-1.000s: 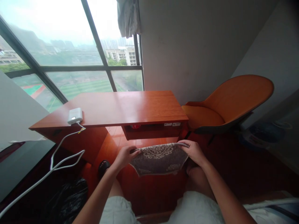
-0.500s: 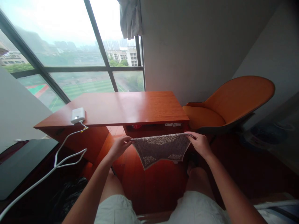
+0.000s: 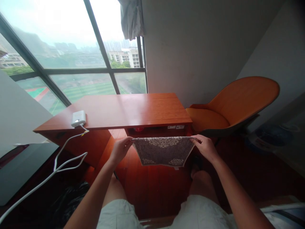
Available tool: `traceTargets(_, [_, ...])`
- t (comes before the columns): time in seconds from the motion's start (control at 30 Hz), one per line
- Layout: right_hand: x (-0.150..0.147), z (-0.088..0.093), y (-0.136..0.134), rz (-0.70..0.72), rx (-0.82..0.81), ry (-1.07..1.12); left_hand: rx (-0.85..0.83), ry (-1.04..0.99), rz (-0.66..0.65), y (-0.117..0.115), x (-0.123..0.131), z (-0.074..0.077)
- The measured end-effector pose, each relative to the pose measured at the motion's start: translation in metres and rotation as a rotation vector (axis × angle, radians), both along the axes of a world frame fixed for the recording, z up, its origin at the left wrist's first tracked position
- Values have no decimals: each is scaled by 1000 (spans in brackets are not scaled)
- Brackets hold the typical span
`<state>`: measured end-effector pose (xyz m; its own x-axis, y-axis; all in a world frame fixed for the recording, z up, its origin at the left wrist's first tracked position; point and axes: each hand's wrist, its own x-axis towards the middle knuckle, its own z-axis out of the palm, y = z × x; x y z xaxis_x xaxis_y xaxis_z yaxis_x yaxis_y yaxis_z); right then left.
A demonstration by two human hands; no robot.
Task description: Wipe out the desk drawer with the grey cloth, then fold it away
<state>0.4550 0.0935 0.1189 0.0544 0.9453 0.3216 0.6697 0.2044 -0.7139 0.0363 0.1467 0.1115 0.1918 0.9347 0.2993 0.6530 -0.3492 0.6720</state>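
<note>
A grey-brown towel (image 3: 162, 154) with pale scroll patterns hangs between my hands, its top edge stretched nearly level. My left hand (image 3: 121, 149) pinches the towel's upper left corner. At the upper right corner, my right hand (image 3: 203, 146) is closed on the cloth between thumb and fingers. The lower part hangs down over the reddish wooden floor, with a small pale tag showing at the bottom edge. The towel is just in front of the desk (image 3: 133, 109) and above my knees.
A white charger-like box (image 3: 78, 118) with a white cable (image 3: 60, 168) sits on the desk's left part. An orange chair (image 3: 245, 100) stands at the right. A black plastic bag (image 3: 71, 200) lies low on the left. Windows (image 3: 78, 57) rise behind the desk.
The towel's hanging lower edge has swung and straightened, and its lower left corner is higher. My left hand has shifted slightly left and up; both hands keep their hold.
</note>
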Motion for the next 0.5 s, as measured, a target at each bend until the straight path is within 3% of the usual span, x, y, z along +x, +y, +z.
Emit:
traceTargets(0.17, [-3, -1, -1, -53, -49, 35, -169, -312, -13, 1, 12, 2])
traceTargets(0.3, [-15, -7, -3, -18, -201, 282, -397, -547, -23, -7, 29, -1])
traceTargets(0.4, [-32, -11, -6, 61, -298, 489, -447, -592, -4, -14, 46, -4])
traceTargets(0.5, [-54, -14, -9, 129, -350, 531, -406, -539, -40, -21, 68, -7])
